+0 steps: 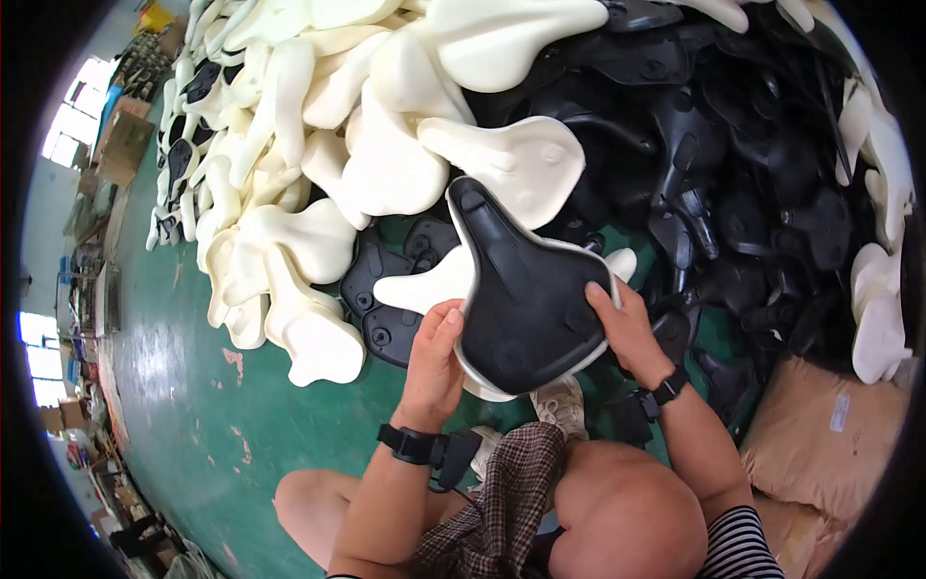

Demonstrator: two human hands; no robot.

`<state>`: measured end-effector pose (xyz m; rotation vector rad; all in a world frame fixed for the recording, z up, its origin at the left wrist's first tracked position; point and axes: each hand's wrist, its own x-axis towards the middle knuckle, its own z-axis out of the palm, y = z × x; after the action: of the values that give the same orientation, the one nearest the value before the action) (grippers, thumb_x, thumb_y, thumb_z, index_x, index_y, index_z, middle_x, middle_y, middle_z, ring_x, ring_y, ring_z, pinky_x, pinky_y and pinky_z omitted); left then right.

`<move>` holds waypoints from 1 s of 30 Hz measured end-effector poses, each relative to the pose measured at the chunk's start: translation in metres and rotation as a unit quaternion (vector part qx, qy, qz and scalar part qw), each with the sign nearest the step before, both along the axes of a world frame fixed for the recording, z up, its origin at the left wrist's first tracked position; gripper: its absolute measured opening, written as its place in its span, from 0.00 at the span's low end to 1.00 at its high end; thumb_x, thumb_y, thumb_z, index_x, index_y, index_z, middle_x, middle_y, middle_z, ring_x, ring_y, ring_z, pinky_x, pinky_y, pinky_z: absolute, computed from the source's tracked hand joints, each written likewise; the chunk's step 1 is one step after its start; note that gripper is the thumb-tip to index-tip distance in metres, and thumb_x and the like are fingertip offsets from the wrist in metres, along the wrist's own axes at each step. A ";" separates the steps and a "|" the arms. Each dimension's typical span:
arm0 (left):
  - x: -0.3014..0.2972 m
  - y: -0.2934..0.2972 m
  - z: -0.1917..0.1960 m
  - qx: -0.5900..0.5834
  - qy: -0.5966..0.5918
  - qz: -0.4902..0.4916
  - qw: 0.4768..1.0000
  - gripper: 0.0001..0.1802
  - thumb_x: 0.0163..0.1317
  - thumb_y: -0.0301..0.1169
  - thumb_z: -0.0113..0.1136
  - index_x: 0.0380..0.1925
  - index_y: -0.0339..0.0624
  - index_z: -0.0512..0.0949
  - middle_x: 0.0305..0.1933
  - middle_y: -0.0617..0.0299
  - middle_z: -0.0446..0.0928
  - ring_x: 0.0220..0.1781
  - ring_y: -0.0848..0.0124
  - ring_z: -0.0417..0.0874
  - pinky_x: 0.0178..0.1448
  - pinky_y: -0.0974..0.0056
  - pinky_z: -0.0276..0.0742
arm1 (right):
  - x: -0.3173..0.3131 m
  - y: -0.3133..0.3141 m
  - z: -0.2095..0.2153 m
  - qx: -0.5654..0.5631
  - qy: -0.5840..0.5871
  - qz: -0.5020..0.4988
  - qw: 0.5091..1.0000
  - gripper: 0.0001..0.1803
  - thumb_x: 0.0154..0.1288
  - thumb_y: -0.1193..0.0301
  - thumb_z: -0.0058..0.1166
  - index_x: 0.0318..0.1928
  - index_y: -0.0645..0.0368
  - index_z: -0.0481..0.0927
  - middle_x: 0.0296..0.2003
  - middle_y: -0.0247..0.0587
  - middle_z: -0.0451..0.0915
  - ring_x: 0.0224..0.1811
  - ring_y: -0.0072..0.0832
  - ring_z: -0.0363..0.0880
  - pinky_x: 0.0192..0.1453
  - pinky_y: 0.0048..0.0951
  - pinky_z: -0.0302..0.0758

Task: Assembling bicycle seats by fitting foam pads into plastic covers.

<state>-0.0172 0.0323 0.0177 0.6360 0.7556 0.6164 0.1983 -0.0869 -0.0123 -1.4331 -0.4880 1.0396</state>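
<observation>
Between my two hands is a bicycle saddle (521, 299), its black plastic underside facing up and a white foam rim showing round the edge. My left hand (439, 359) is closed on the wide end's left edge, thumb along the rim. On the opposite edge, my right hand (627, 328) grips with the thumb on the black face and the fingers hidden beneath. The narrow nose points away from me. Just behind it lies a white foam saddle pad (526, 164), and another white pad (424, 280) pokes out to the left of the held saddle.
White foam pads (386, 164) are heaped at the far left, and black saddle bases (694, 174) at the far right. Several black bases (376, 289) lie on the green floor (193, 386). Brown sacks (820, 434) sit at right; shelves and boxes (125, 145) line the left wall.
</observation>
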 end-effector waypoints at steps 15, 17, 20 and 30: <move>0.005 0.019 0.021 0.057 0.000 0.107 0.993 0.14 0.62 0.21 0.58 0.47 0.41 0.70 0.43 0.60 0.75 0.42 0.64 0.83 0.47 0.62 0.82 | -0.011 -0.050 -0.015 0.015 -0.090 0.193 0.977 0.29 0.68 0.59 0.53 0.62 0.64 0.67 0.51 0.41 0.76 0.54 0.25 0.71 0.61 0.27 0.66; 0.003 0.016 0.019 0.094 0.032 0.108 0.989 0.14 0.62 0.22 0.59 0.47 0.41 0.71 0.42 0.61 0.75 0.43 0.67 0.82 0.48 0.65 0.80 | -0.012 -0.049 -0.013 0.007 -0.099 0.200 0.975 0.28 0.69 0.59 0.53 0.62 0.64 0.67 0.51 0.41 0.76 0.54 0.25 0.71 0.61 0.27 0.66; 0.000 0.013 0.014 0.203 0.107 0.116 0.966 0.14 0.61 0.23 0.60 0.47 0.40 0.72 0.41 0.64 0.75 0.42 0.73 0.78 0.48 0.70 0.75 | -0.015 -0.049 -0.015 0.003 -0.105 0.208 0.973 0.28 0.69 0.59 0.53 0.62 0.64 0.67 0.51 0.41 0.76 0.54 0.26 0.71 0.61 0.28 0.66; -0.106 0.040 -0.022 0.125 0.197 0.133 0.963 0.14 0.60 0.24 0.60 0.46 0.36 0.76 0.41 0.61 0.79 0.43 0.72 0.78 0.52 0.69 0.73 | -0.010 -0.056 -0.069 -0.246 0.152 0.435 0.853 0.34 0.72 0.44 0.37 0.58 0.63 0.70 0.41 0.42 0.80 0.38 0.29 0.81 0.42 0.29 0.80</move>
<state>-0.1227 0.0721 -0.0038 0.9148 1.1581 0.8534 0.1886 -0.1432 -0.0809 -1.4470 -0.6889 2.2175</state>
